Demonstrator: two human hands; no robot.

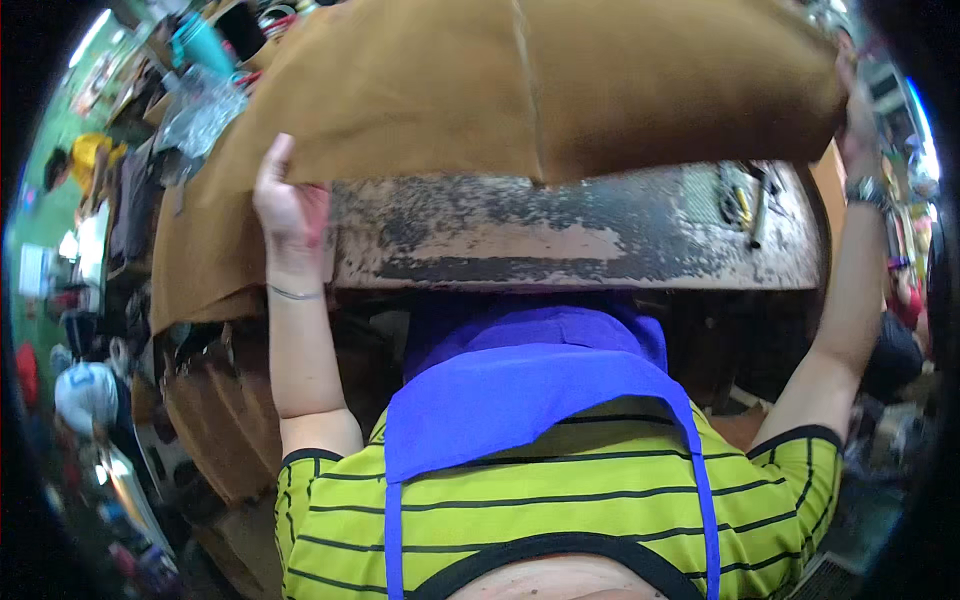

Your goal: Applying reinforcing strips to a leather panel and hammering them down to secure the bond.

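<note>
A large brown sheet, which looks like leather (420, 90), is raised over the far part of the worktable, with a pale crease running down its middle. My left hand (290, 205) is closed at the sheet's near left edge, thumb up, its fingers partly hidden. At the far right, my right hand (858, 125) grips the sheet's right end and looks slightly blurred. More brown material drapes down over the table's left side, beyond my left hand.
The worn, patchy worktable (480, 235) lies in front of me. On its right are hand tools, one with yellow handles (742, 205). A clear plastic bag (200, 110) and a turquoise bottle (200, 42) sit at far left. People work at left, one in yellow (92, 155).
</note>
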